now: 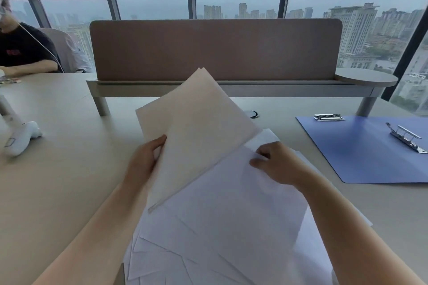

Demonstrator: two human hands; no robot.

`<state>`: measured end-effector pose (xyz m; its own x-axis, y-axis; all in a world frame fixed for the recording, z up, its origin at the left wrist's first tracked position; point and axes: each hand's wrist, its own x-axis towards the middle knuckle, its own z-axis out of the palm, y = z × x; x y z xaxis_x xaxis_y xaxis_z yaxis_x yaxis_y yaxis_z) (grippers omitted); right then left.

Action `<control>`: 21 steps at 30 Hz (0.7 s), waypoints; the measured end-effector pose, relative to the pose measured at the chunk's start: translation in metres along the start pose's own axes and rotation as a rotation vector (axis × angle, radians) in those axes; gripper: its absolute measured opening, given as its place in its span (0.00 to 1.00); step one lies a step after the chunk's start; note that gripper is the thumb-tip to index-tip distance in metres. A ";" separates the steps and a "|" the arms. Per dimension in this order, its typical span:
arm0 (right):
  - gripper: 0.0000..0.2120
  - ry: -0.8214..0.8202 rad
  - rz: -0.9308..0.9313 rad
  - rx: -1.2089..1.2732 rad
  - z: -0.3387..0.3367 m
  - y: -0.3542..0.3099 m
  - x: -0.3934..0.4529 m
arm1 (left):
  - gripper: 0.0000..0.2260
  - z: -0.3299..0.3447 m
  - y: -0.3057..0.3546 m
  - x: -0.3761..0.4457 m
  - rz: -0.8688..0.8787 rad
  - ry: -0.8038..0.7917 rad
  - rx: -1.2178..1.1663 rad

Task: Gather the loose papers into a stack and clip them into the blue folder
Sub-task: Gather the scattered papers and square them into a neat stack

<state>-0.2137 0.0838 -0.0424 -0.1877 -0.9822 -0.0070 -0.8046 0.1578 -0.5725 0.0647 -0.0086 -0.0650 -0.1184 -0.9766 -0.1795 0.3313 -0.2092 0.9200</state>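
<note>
Plainly, the left hand (144, 159) held a raised sheaf of papers (196, 131) by its lower left edge, thumb curled over the front and the fingers hidden behind, so that the sheaf stood tilted up off the bench (69, 169) with its long axis running from near-left up toward the far-right. Beneath and to the near side of it, the loose sheets (231, 226) lay fanned and askew on the bench, their corners pointing several ways. The right hand (275, 164) rested on the far-right part of that spread, its fingers curled and seeming to pinch the corner of a top sheet just beside the lower edge of the lifted sheaf; how firmly it gripped could not be told. The blue folder (361, 152) lay open and flat, well apart to the right, nearer the right hand than the left, with its lever clip (406, 140) on the far-right side and a second metal clip (328, 117) at its far edge. Judging from this, gathering was only partly done, and the next sheet lay directly under the right hand, to be drawn left and up to join the sheaf
</note>
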 end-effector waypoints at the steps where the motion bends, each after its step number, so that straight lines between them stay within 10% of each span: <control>1: 0.13 0.036 0.020 0.104 0.000 0.002 0.001 | 0.14 0.002 -0.001 0.000 0.024 0.014 0.013; 10: 0.07 0.035 0.178 0.969 0.004 0.003 -0.001 | 0.14 0.020 -0.008 -0.012 0.189 -0.058 -0.005; 18: 0.12 -0.055 0.109 1.096 0.006 -0.005 -0.006 | 0.15 0.020 -0.010 -0.010 0.190 -0.130 0.013; 21: 0.16 0.079 0.110 0.748 0.005 0.002 0.000 | 0.18 0.009 -0.004 -0.002 0.206 -0.066 -0.111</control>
<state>-0.2126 0.0833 -0.0483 -0.3070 -0.9502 -0.0534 -0.1882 0.1156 -0.9753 0.0550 -0.0053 -0.0655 -0.0973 -0.9946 0.0350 0.4551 -0.0132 0.8903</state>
